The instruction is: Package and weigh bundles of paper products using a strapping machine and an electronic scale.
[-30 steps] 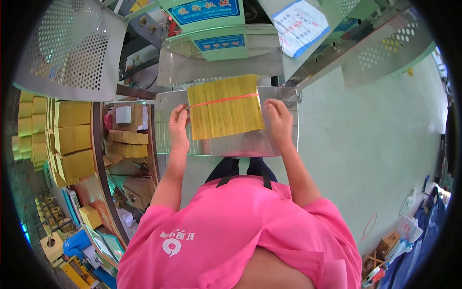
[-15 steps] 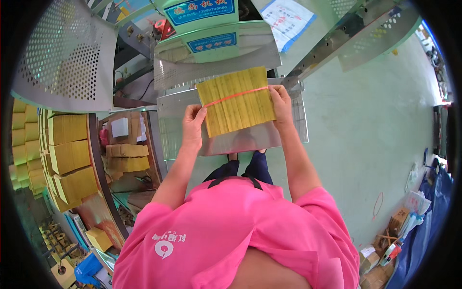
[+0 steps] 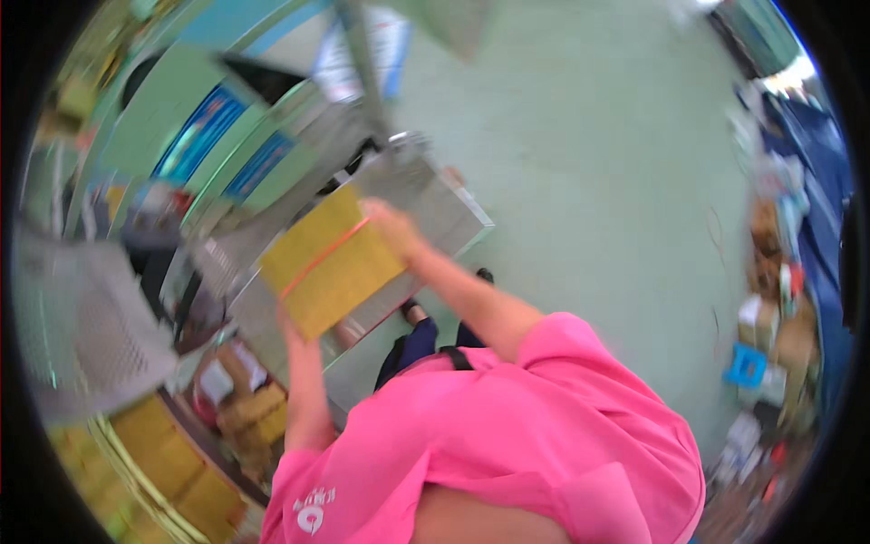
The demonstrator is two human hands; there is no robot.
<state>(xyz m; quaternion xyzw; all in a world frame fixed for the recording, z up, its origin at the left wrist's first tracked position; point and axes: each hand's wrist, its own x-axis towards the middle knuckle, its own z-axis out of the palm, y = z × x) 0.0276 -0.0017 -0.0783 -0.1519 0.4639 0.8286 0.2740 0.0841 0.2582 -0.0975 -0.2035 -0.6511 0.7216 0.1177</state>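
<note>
Whole head view's swung round since the last frame, so the yellow bundle (image 3: 346,279) now sits further left and more slanted, over the metal surface (image 3: 428,195). Right grip (image 3: 393,230) is closed on one edge; left grip (image 3: 294,328) looks closed on the opposite one, though blur hides the fingers. Probably held by the red band (image 3: 337,245)'s ends so nothing fans out. More floor (image 3: 589,181) showing now too.

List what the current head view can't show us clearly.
Head view:
Left hand: finger placement, motion blur.
Right hand: fingertips, motion blur.
Yellow bundle: underside, hidden by its top face.
Upper blue label: print, smeared by blur.
Yellow stacks: full extent, cut off by picture edge.
</note>
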